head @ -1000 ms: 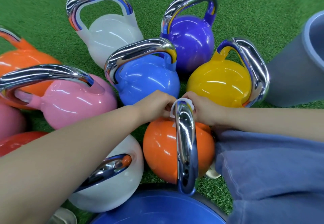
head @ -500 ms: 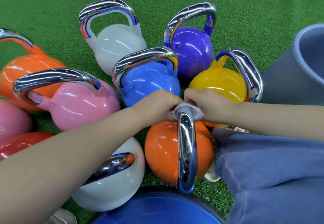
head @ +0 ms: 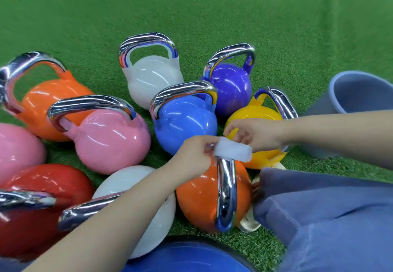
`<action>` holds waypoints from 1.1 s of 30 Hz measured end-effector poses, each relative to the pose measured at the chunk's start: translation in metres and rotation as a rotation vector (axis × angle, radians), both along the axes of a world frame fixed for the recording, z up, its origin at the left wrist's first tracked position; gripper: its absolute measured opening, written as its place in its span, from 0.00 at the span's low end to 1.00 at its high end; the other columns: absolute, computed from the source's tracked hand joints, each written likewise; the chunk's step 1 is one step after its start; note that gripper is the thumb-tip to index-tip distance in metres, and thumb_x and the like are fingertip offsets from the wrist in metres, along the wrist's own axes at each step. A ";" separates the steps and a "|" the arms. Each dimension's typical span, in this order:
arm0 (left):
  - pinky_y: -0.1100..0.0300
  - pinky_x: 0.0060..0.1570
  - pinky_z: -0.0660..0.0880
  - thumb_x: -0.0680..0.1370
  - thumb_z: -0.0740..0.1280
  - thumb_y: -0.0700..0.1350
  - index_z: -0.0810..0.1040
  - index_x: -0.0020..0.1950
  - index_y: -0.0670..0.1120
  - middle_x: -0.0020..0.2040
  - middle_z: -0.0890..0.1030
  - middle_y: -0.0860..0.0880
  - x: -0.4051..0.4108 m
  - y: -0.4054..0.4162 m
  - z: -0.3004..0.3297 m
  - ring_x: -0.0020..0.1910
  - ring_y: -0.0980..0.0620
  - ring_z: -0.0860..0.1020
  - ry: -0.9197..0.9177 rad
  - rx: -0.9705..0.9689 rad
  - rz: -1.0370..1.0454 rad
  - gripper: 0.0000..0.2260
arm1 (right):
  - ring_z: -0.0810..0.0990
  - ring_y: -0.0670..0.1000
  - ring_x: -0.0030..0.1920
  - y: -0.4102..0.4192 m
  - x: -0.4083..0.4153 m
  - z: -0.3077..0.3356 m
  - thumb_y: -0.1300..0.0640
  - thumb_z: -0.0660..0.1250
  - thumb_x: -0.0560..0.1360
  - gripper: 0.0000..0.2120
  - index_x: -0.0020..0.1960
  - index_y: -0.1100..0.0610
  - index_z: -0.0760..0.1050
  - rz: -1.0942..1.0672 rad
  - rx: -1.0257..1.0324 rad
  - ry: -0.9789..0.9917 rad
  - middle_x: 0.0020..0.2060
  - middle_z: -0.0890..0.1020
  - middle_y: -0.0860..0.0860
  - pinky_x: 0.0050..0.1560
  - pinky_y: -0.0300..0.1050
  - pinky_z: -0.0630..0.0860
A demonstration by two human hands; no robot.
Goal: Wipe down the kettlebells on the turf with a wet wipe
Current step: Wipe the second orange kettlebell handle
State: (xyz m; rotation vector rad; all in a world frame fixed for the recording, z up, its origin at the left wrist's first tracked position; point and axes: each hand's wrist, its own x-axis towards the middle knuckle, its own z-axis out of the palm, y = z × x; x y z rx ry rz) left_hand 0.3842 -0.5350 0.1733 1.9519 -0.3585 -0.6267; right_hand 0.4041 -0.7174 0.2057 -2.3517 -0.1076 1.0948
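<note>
- Green turf (head: 212, 12) spreads across everything, and a cluster of kettlebells stands on it with chrome handles up.
- Landmark is the near orange kettlebell (head: 197, 199), its chrome handle (head: 226, 195) running edge-on toward the camera.
- To its left sit a red kettlebell (head: 42, 191) and a white kettlebell (head: 127, 182) (an arm crosses over the white one).
- Beyond it to the left stands a pink kettlebell (head: 110, 139), and further that way a second orange kettlebell (head: 49, 105).
- Straight beyond it is the blue kettlebell (head: 182, 122), then a far white kettlebell (head: 148, 80) and a purple kettlebell (head: 229, 84).
- Beyond it to the right, the yellow kettlebell (head: 255, 114), partly behind a hand.
- Well to the right lies a grey-blue bucket (head: 348, 95).
- The wet wipe (head: 232, 151) is a small folded white pad held just above the far end of the orange one's handle.
- Left hand (head: 195, 154) has its fingers curled, pinching the wipe's left end.
- Right hand (head: 253, 133) hovers over the wipe's right end with fingers loosely curled downward; whether it grips the wipe, I cannot tell (there's motion blur).
</note>
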 end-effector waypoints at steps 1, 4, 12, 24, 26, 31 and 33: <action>0.49 0.59 0.73 0.73 0.60 0.30 0.81 0.51 0.43 0.52 0.81 0.39 0.002 0.000 0.005 0.53 0.48 0.79 0.096 -0.008 0.067 0.15 | 0.75 0.41 0.34 0.001 0.000 0.003 0.71 0.65 0.72 0.24 0.65 0.59 0.65 -0.067 0.025 0.055 0.42 0.77 0.47 0.34 0.32 0.71; 0.45 0.59 0.72 0.75 0.58 0.33 0.78 0.37 0.44 0.48 0.80 0.34 0.004 -0.005 0.019 0.48 0.45 0.77 0.287 -0.049 0.204 0.13 | 0.77 0.48 0.38 0.006 0.000 0.007 0.71 0.58 0.76 0.20 0.67 0.62 0.64 -0.369 0.152 0.175 0.49 0.77 0.58 0.34 0.34 0.75; 0.52 0.46 0.80 0.77 0.64 0.44 0.73 0.54 0.37 0.48 0.79 0.39 0.011 -0.024 0.006 0.44 0.43 0.80 0.503 -0.070 0.297 0.11 | 0.78 0.54 0.44 0.017 -0.003 0.006 0.63 0.54 0.79 0.19 0.69 0.68 0.64 -0.760 0.283 0.169 0.57 0.76 0.64 0.38 0.41 0.77; 0.51 0.61 0.73 0.79 0.60 0.38 0.70 0.65 0.34 0.63 0.75 0.41 0.019 -0.048 -0.045 0.58 0.42 0.77 1.326 -0.904 0.912 0.16 | 0.78 0.52 0.46 0.019 0.008 -0.004 0.66 0.51 0.79 0.16 0.65 0.67 0.66 -0.717 0.268 0.089 0.57 0.76 0.63 0.43 0.40 0.73; 0.51 0.57 0.73 0.79 0.60 0.38 0.71 0.65 0.35 0.63 0.74 0.43 0.020 -0.052 -0.051 0.54 0.44 0.76 1.346 -0.907 0.955 0.15 | 0.75 0.52 0.46 0.019 0.010 -0.003 0.68 0.51 0.78 0.17 0.65 0.73 0.65 -0.704 0.258 0.046 0.61 0.73 0.70 0.43 0.40 0.73; 0.55 0.39 0.74 0.80 0.55 0.36 0.72 0.48 0.34 0.45 0.73 0.42 0.027 -0.052 -0.039 0.46 0.46 0.75 1.257 -0.759 0.842 0.08 | 0.76 0.53 0.50 0.017 0.013 -0.001 0.64 0.52 0.80 0.15 0.64 0.67 0.68 -0.706 0.240 0.024 0.61 0.75 0.64 0.53 0.45 0.74; 0.57 0.36 0.77 0.82 0.55 0.38 0.71 0.55 0.40 0.47 0.74 0.41 0.022 -0.049 -0.003 0.41 0.48 0.80 1.192 -0.649 0.670 0.07 | 0.77 0.57 0.58 0.017 0.013 0.002 0.63 0.53 0.80 0.14 0.64 0.64 0.68 -0.724 0.252 0.024 0.60 0.76 0.62 0.55 0.45 0.72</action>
